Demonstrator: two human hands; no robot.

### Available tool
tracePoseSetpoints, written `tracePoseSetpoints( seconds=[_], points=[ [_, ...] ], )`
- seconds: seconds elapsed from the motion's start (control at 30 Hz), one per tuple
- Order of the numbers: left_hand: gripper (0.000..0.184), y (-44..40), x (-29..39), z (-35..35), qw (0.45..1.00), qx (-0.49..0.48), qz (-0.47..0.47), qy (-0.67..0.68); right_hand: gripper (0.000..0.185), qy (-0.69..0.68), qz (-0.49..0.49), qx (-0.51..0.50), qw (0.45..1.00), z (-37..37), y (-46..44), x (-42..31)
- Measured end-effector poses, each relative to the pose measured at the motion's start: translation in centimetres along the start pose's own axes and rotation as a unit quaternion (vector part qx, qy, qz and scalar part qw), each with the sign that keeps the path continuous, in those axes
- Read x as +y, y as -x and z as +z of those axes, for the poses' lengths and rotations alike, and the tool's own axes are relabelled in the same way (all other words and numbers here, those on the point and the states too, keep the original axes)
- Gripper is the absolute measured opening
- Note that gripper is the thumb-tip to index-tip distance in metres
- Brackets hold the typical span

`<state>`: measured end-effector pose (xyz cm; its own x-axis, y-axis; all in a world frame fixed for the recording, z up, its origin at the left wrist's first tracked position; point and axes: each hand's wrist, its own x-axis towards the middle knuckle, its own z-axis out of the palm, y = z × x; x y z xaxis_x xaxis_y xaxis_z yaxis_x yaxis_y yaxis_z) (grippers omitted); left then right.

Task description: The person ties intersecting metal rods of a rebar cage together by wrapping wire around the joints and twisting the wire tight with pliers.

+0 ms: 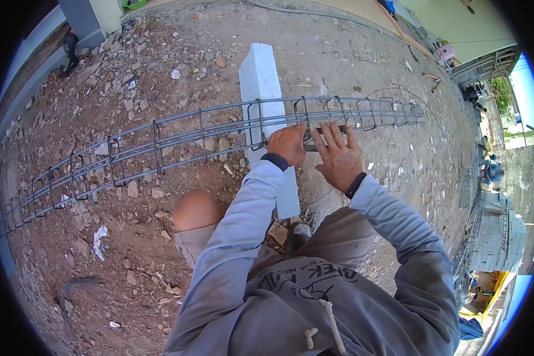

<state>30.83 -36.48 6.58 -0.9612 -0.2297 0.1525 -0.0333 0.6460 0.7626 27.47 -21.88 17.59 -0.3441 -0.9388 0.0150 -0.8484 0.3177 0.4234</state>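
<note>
A long cage of steel reinforcing bars (pixel 187 123) with square stirrups lies across a long pale block (pixel 260 71). My left hand (pixel 288 144) is closed at the near bar, just right of the block. What its fingers grip is partly hidden. Dark metal pieces (pixel 312 147) show between my two hands; their kind is unclear. With its fingers spread and stretched out, my right hand (pixel 340 159) rests over the near side of the cage, its palm facing down, close to these dark pieces. Nothing is visibly gripped in it.
Rubble and broken stones (pixel 139 107) cover the ground on the left. Loose dark wire (pixel 77 286) lies at lower left. A hammer-like tool (pixel 434 80) is at upper right. Far right are people (pixel 491 169) and stacked grey blocks (pixel 499 231). A green basin (pixel 134 3) stands at the top.
</note>
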Motion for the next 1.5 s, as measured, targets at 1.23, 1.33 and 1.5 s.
tracePoseSetpoints(
  seconds=[1.23,1.33,1.5],
  points=[
    [0.038,0.3,0.0,0.8,0.984,0.142,-0.086,0.061,0.080,0.091,-0.030,-0.120,0.988,-0.8,-5.6,1.3],
    [0.036,-0.3,-0.9,0.8,0.988,0.098,-0.089,0.080,0.065,0.142,-0.041,-0.056,0.987,1.8,-6.2,2.3],
    [0.039,-0.6,-0.9,1.0,0.988,0.091,-0.103,0.077,0.046,0.078,-0.058,-0.088,0.991,1.2,-7.7,3.3]
  ],
)
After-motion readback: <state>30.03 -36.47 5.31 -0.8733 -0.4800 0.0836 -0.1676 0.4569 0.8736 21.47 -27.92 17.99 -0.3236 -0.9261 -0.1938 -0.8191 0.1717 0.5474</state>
